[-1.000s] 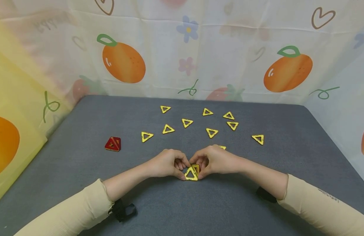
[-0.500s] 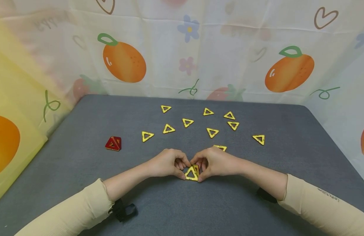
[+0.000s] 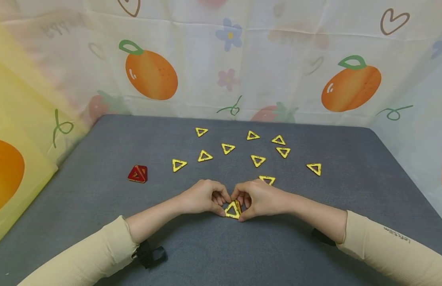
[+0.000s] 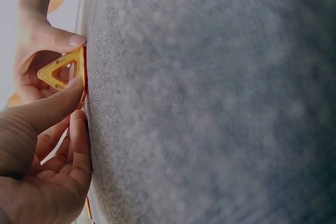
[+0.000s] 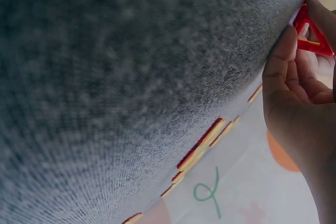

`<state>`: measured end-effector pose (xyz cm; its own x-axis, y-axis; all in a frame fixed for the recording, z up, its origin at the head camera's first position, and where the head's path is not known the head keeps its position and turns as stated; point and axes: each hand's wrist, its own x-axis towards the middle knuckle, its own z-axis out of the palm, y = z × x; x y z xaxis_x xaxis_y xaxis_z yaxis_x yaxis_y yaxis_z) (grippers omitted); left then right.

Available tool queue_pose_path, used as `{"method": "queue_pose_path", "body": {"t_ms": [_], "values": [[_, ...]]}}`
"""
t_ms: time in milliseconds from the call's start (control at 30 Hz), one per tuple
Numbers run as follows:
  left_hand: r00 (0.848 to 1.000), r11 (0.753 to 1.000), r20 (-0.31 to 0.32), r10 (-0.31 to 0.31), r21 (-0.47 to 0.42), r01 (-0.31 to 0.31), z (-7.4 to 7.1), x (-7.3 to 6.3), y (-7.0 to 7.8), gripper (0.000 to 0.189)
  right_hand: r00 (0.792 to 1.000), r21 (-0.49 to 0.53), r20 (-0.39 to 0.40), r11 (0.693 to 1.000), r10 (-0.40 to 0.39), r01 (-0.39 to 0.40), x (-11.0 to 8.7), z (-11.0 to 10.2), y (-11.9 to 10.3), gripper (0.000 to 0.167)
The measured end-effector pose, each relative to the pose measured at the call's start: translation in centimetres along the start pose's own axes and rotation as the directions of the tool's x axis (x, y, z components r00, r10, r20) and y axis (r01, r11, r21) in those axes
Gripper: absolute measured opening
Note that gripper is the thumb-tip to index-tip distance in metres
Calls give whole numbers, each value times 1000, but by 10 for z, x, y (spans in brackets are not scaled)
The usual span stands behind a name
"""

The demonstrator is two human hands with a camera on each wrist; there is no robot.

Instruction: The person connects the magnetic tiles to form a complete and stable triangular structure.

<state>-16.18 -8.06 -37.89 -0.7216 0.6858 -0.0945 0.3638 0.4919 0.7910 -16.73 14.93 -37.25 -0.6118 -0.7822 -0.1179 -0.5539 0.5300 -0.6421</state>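
Near the middle front of the table, both hands hold a small pyramid of yellow triangular magnetic tiles (image 3: 232, 211). On its left side my left hand (image 3: 206, 197) has the thumb at the lower corner and the index finger at the top. Opposite it, my right hand (image 3: 262, 198) pinches the right side, thumb low and index finger at the peak. In the left wrist view the front yellow tile (image 4: 50, 75) leans upright, with a red edge at its base. A red side (image 5: 314, 46) shows in the right wrist view. The fingers hide the pyramid's back.
Several flat yellow triangular tiles lie scattered beyond the hands, the nearest one (image 3: 267, 180) just behind the right hand. A red tile pyramid (image 3: 137, 174) stands at the left on the grey table (image 3: 221, 254). A printed curtain (image 3: 203, 79) hangs at the back.
The right hand has shifted slightly, and the pyramid's right side has drawn in toward the front tile, so less of it shows. The left hand is almost still.
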Motion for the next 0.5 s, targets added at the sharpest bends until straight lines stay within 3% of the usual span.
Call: {"method": "queue_pose_path", "body": {"t_ms": [500], "values": [[1000,1000,-15,-16,-4,16,0,-1,1,22,1000,35,-3,999,18,-18,0,0,0,40]]}}
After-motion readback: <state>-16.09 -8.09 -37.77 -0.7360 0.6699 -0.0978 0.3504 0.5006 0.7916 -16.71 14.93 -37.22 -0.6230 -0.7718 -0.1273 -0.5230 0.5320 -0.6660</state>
